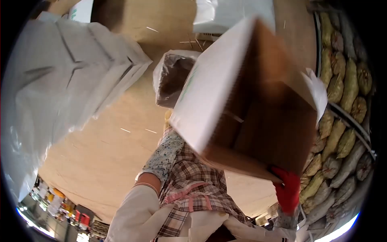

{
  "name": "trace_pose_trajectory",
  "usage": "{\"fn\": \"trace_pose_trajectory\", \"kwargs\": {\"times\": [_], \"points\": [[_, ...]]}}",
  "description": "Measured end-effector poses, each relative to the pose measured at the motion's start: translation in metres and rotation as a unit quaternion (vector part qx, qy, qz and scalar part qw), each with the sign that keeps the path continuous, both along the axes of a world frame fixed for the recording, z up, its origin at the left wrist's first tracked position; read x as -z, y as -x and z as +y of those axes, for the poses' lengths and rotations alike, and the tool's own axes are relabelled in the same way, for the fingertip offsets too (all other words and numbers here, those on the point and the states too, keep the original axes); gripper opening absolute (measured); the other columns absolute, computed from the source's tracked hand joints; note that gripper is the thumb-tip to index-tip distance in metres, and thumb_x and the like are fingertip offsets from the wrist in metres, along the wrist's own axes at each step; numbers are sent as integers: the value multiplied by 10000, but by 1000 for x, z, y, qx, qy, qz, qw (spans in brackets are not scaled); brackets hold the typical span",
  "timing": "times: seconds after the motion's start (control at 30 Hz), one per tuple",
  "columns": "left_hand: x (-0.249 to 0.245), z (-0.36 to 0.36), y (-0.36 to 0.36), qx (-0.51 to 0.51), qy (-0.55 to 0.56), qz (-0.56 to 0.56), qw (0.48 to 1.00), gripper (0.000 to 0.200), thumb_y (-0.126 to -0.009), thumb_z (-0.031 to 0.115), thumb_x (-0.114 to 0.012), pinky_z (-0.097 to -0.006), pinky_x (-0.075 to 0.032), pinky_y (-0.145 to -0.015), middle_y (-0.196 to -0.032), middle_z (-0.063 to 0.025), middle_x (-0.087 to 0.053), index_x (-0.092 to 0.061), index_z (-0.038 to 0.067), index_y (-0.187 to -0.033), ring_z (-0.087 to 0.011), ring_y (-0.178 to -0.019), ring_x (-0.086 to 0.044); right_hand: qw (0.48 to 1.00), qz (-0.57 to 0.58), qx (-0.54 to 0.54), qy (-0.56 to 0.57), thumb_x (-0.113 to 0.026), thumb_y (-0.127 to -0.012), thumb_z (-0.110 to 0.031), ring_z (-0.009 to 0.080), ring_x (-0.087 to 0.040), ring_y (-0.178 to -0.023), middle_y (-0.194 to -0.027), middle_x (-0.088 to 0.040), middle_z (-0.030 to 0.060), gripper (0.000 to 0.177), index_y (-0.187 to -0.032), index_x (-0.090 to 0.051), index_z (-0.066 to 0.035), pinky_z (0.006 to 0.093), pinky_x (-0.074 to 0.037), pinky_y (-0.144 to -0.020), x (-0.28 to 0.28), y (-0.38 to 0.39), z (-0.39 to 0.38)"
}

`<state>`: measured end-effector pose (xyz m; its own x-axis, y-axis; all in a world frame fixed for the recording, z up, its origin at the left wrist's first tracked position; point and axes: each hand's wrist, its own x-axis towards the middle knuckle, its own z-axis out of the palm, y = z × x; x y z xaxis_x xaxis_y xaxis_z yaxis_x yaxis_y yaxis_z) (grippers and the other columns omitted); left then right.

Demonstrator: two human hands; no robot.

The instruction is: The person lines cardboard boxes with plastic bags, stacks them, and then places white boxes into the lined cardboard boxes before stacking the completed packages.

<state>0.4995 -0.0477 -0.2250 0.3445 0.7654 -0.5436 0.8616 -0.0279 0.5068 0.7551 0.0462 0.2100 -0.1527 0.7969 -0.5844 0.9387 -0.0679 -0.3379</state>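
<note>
A large open cardboard box (213,92), white outside with green print and brown inside, is tilted in front of my body and blurred by motion. My right hand (288,189), in a red glove, grips its lower right edge. My left arm, in a flower-patterned sleeve (165,155), reaches behind the box. Only a yellowish bit of my left hand (167,117) shows there, with its fingers hidden. Just beyond that stands a container lined with clear plastic (173,80); its opening faces up.
A big plastic-wrapped stack (72,76) stands on the left. At the top lies a whitish plastic sheet (225,16). Net sacks of produce (338,80) are piled on the right, beside a dark curved metal bar (350,121). Thin pale scraps lie on the tan floor (109,149).
</note>
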Motion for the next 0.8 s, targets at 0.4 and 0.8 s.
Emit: {"fn": "trace_pose_trajectory", "kwargs": {"times": [0.4,0.8], "points": [[-90,83,-4,85,340,-126,928,468,-808,360,-535,-453,-382,-916,-1203,-148,-526,-528,91,-1191,-289,-1118,-491,966,19,-250,-64,-536,-769,-105,300,-579,-880,-1028,-584,111,325,-1094,-549,-111,383,-479,-727,256,46,-3],[-146,121,120,-517,-81,-259,812,562,-898,146,-475,-347,-314,-1028,-1394,-166,-362,-242,102,-1409,-297,-1269,-378,895,167,-381,160,-523,-880,-343,225,-530,-1066,-1169,-551,117,388,-1158,-549,-75,349,-406,-947,198,64,121]]}}
